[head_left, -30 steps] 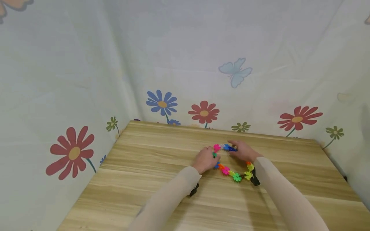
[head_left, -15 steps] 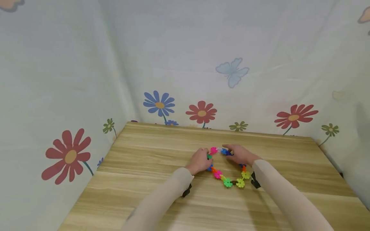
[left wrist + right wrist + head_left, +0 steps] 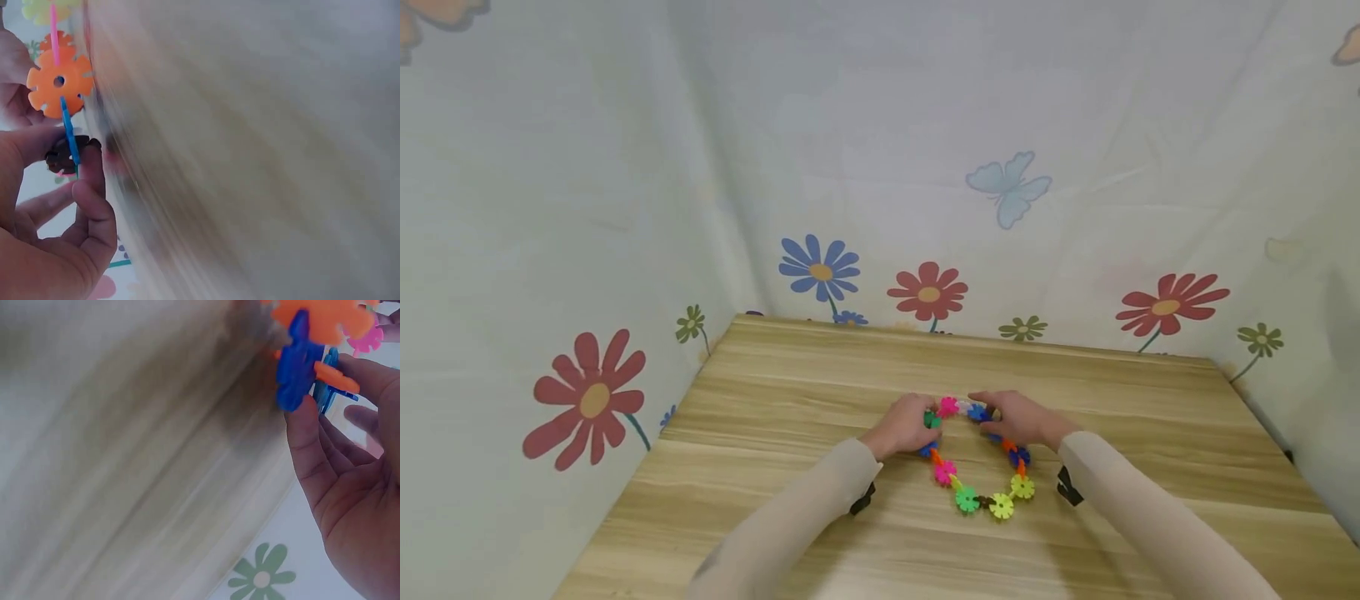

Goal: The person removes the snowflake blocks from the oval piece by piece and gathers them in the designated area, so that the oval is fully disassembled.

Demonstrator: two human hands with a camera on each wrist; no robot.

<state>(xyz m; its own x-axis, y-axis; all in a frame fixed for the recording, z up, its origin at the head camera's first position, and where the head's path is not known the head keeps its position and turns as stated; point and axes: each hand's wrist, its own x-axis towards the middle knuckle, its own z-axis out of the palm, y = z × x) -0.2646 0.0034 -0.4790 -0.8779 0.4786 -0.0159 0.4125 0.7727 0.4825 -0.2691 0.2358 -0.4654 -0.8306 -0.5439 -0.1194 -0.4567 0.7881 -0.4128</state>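
A ring of interlocking plastic snowflake discs [image 3: 967, 500] in many colours lies on or just above the wooden table, its pieces joined edge to edge. On its left side my left hand [image 3: 904, 425] pinches a dark piece [image 3: 60, 156] between thumb and fingers, beside a thin blue disc [image 3: 70, 134] and an orange disc [image 3: 59, 82]. Across from it, my right hand [image 3: 1022, 418] holds the ring at its blue pieces [image 3: 325, 387], the thumb and fingers on either side. A dark blue disc [image 3: 294, 369] and an orange one [image 3: 325, 319] sit close to those fingers.
The wood-grain table [image 3: 790, 375] meets a pale fabric wall [image 3: 880, 125] printed with flowers and a butterfly along its back. More fabric hangs at the left and right sides. Black straps [image 3: 1070, 486] show at the wrists.
Both hands have drawn the ring nearer to me and slightly left across the table. Its right side now shows more fully beneath the right hand. Both hands keep their hold.
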